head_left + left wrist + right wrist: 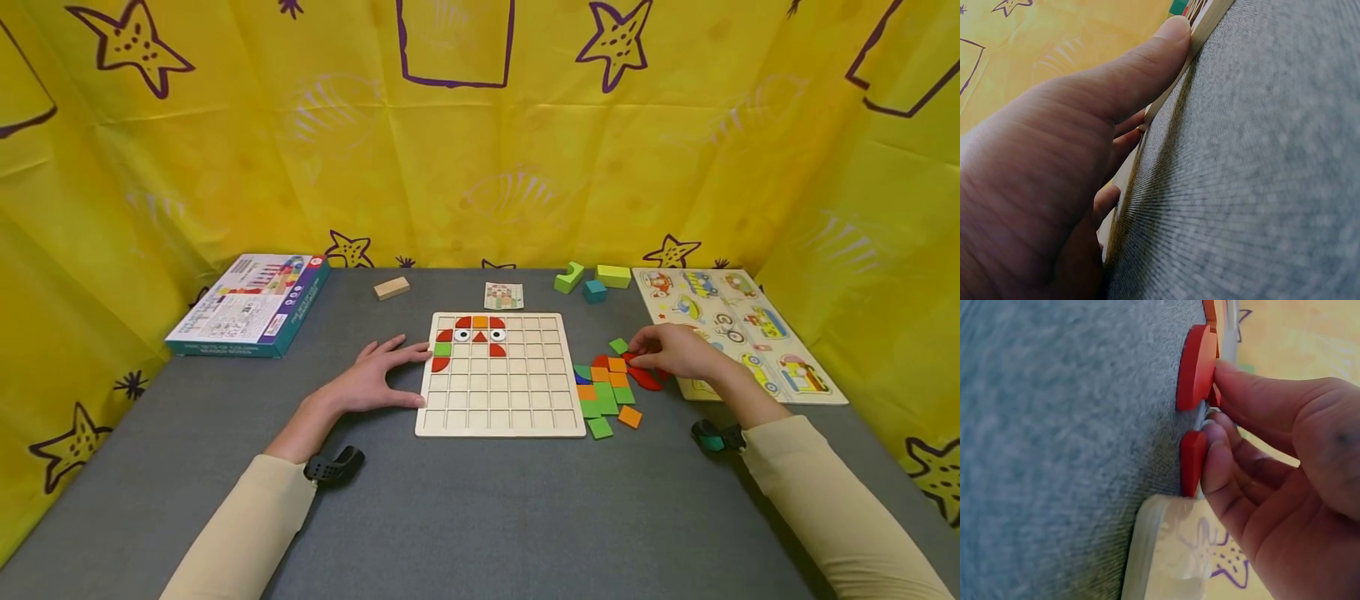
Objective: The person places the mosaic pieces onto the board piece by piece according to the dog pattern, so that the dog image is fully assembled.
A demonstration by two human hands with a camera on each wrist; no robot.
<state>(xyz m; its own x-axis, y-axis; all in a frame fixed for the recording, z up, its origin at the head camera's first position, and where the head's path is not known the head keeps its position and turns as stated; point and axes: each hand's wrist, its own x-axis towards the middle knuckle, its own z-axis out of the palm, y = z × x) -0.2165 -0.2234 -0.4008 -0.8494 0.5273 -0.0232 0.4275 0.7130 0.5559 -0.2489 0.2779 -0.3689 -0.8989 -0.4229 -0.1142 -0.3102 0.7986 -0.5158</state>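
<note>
The left hand [384, 377] has fingers spread, tips against the grid board [498, 423]; the right hand [681, 353] curls, red pieces [1192, 372] at its fingertips; pinching or not, I can't tell.

Pale gridded board [501, 392], flat, partly filled, red pieces [644, 380] loose at its right

The left forearm [247, 521] and the right forearm [832, 492] both reach forward and inward. The left hand [375, 375] has its fingers loosely extended, with the thumb [1141, 72] spread apart from them. The right hand [675, 350] points inward, and its fingers are bent.
</note>
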